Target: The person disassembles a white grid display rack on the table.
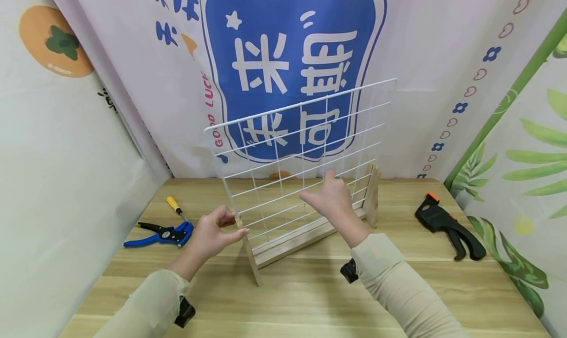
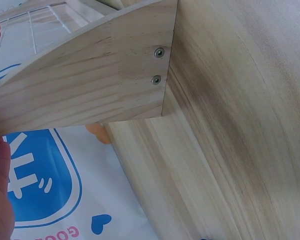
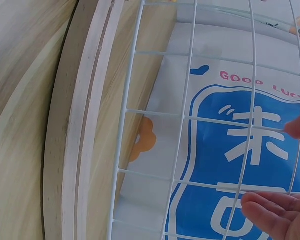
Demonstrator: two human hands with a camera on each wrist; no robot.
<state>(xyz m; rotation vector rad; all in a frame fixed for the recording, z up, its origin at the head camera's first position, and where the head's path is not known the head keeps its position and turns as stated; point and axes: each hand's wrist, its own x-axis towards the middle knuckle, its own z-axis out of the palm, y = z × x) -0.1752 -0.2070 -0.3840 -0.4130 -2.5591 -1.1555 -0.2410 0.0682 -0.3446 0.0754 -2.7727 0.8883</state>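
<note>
A white wire grid panel (image 1: pixel 290 157) stands tilted in a pale wooden stand made of two side uprights and a grooved crossbar (image 1: pixel 305 237). My left hand (image 1: pixel 217 232) grips the left upright (image 2: pixel 90 75), thumb on one side and fingers on the other. Two screw heads show near that upright's foot. In front of the grid's lower right half is my right hand (image 1: pixel 334 198), thumb and index finger spread apart, fingertips right at the wires (image 3: pixel 212 185). The right wrist view shows a gap between the grid's lowest wire and the crossbar.
Left on the wooden table (image 1: pixel 305 308) lie a blue-and-black wire stripper (image 1: pixel 166 234) and a yellow-handled screwdriver (image 1: pixel 174 205). A black bar clamp (image 1: pixel 445 225) with an orange tip lies to the right. A printed banner (image 1: pixel 412 131) hangs behind the stand.
</note>
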